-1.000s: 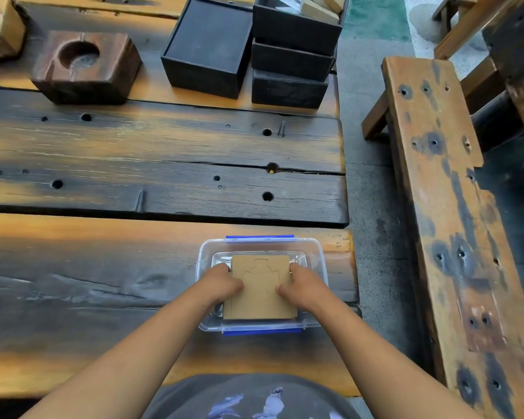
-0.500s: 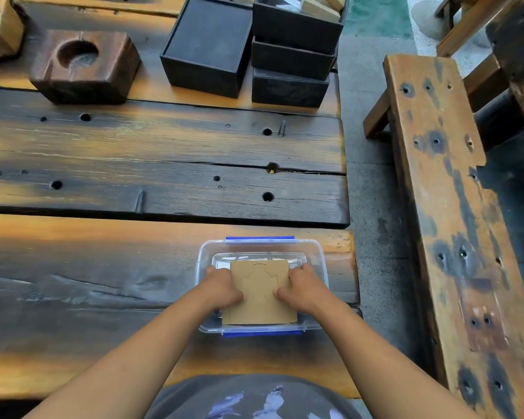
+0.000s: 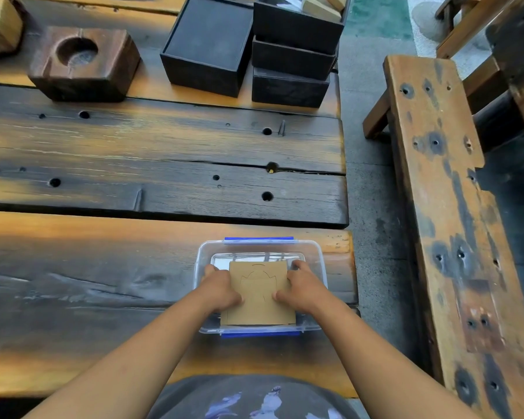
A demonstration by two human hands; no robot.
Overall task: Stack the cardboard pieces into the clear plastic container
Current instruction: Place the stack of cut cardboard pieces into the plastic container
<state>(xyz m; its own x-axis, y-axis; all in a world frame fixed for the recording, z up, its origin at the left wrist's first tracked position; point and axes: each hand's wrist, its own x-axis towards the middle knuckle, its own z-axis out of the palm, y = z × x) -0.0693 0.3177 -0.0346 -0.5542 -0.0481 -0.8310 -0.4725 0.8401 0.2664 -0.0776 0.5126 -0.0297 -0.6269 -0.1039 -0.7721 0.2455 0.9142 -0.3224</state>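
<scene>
A clear plastic container (image 3: 320,258) with blue clips at its far and near rims sits on the near right part of the wooden table. Inside it lies a brown cardboard piece (image 3: 260,294) with a faint cut outline, at least one more edge showing beneath it. My left hand (image 3: 221,290) presses on the cardboard's left side, fingers curled over its edge. My right hand (image 3: 300,287) holds the right side the same way. Both hands reach down into the container.
Black boxes (image 3: 209,46) and a stack of black trays (image 3: 294,55) holding light blocks stand at the table's far end. A dark wooden block with a round hollow (image 3: 82,62) sits far left. A wooden bench (image 3: 454,222) runs along the right, across a concrete gap.
The cardboard piece has shifted slightly toward me and lower inside the container, with both hands following it on its sides.
</scene>
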